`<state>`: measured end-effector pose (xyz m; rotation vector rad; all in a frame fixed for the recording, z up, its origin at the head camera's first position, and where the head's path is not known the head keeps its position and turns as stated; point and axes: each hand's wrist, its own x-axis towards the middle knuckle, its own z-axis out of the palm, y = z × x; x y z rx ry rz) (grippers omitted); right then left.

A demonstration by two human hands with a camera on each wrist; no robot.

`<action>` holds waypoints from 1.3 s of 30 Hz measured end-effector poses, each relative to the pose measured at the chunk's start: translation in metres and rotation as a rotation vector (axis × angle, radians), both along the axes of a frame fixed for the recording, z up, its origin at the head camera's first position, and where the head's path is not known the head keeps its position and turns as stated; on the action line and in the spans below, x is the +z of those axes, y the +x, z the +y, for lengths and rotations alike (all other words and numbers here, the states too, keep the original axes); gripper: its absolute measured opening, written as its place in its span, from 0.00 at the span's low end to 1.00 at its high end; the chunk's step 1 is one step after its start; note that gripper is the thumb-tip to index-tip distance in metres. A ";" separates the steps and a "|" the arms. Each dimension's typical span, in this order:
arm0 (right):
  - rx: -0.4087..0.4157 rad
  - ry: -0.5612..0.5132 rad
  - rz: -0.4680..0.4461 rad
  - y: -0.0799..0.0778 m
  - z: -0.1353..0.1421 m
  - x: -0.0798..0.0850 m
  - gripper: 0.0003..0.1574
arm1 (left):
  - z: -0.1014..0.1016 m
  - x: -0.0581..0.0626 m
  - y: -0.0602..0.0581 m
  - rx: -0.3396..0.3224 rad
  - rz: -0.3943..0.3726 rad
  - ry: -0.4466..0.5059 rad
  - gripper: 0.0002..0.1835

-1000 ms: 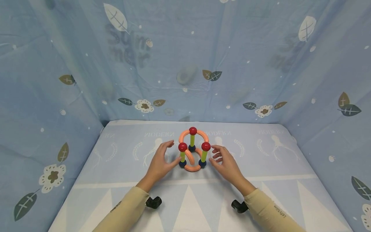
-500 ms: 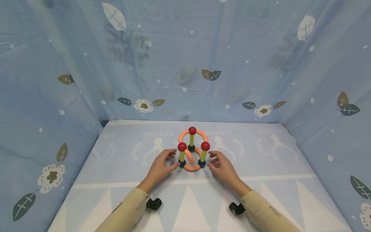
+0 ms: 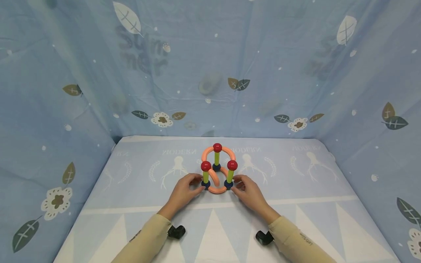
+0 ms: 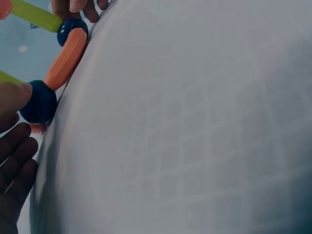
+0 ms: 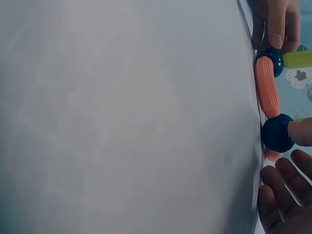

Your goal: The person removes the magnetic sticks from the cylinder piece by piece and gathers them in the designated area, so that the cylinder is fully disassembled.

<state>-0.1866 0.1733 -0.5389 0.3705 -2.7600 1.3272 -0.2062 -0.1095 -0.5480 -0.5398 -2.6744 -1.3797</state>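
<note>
A toy frame of magnetic sticks and balls stands upright on the table. It has red balls on top, yellow-green rods between, dark blue balls below and curved orange sticks. My left hand is at the near left blue ball, its thumb touching the front and its fingers at the outer side. At the near right blue ball, my right hand holds the same way, thumb on the ball and fingers bent beside it. Some fingertips are hidden behind the balls.
A blue patterned cloth hangs behind the table and along both sides. Black wrist-camera mounts stick out beneath both sleeves. The frame sits near the middle of the cloth-covered tabletop.
Both hands have moved inward and slightly lower, from beside the frame to its two near blue balls. The frame itself stays in place.
</note>
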 end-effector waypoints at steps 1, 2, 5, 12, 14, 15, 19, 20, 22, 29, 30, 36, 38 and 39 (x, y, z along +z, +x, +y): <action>-0.002 0.002 0.003 0.000 -0.001 0.000 0.23 | 0.000 -0.001 0.000 0.001 0.000 -0.002 0.19; -0.004 0.004 0.005 0.000 -0.002 0.000 0.23 | 0.000 -0.001 0.000 0.001 0.003 -0.005 0.18; -0.015 0.008 0.008 0.000 -0.004 -0.001 0.21 | 0.001 -0.002 -0.001 0.001 0.003 0.000 0.16; -0.048 0.012 -0.015 0.000 -0.009 -0.001 0.20 | 0.002 -0.003 -0.002 0.006 0.007 -0.012 0.15; -0.055 0.016 -0.022 -0.001 -0.010 0.000 0.20 | 0.002 -0.003 -0.002 0.006 0.007 -0.008 0.15; -0.058 0.019 -0.023 -0.001 -0.011 0.000 0.20 | 0.002 -0.003 -0.002 0.006 0.008 -0.006 0.15; -0.069 0.033 -0.029 -0.003 -0.012 0.000 0.19 | 0.003 -0.003 -0.001 0.011 0.007 -0.001 0.14; -0.072 0.035 -0.029 -0.003 -0.012 0.000 0.19 | 0.003 -0.003 -0.001 0.013 0.007 -0.002 0.14; -0.076 0.037 -0.034 -0.004 -0.012 0.000 0.19 | 0.004 -0.002 0.000 0.018 0.006 -0.005 0.14; -0.083 0.033 -0.028 -0.007 -0.010 0.000 0.19 | 0.010 -0.003 0.004 0.037 0.010 -0.009 0.13; -0.083 0.031 -0.027 -0.007 -0.010 0.000 0.19 | 0.011 -0.003 0.005 0.041 0.011 -0.010 0.13; -0.094 0.023 -0.027 -0.010 -0.008 0.000 0.19 | 0.017 0.000 0.012 0.059 0.003 -0.014 0.13; -0.102 0.022 -0.029 -0.011 -0.008 0.001 0.19 | 0.019 0.001 0.014 0.060 0.001 -0.014 0.13; -0.108 0.021 -0.031 -0.012 -0.007 0.001 0.18 | 0.021 0.001 0.015 0.059 0.006 -0.013 0.13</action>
